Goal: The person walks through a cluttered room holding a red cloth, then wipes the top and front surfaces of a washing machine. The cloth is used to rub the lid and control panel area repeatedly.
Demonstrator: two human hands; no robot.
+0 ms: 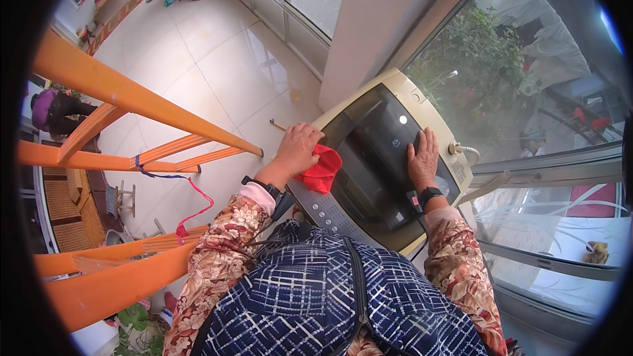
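A top-loading washing machine with a cream rim (418,95) stands before me, its dark see-through lid (368,158) down. My left hand (295,152) is at the machine's left edge, gripping a red cloth (324,170) that hangs over the rim and part of the lid. Below the cloth, the grey control panel (321,212) shows several round buttons. On the right side of the lid, my right hand (424,158) lies flat with its fingers extended and nothing held. A hose (465,151) joins the machine's back edge close by.
An orange stepladder (148,109) stands to my left, a blue and pink cord (198,193) dangling from it. Glass windows (474,59) border the machine on the right. Pale tiles (207,49) cover the floor. Another person (57,111) bends over at the far left.
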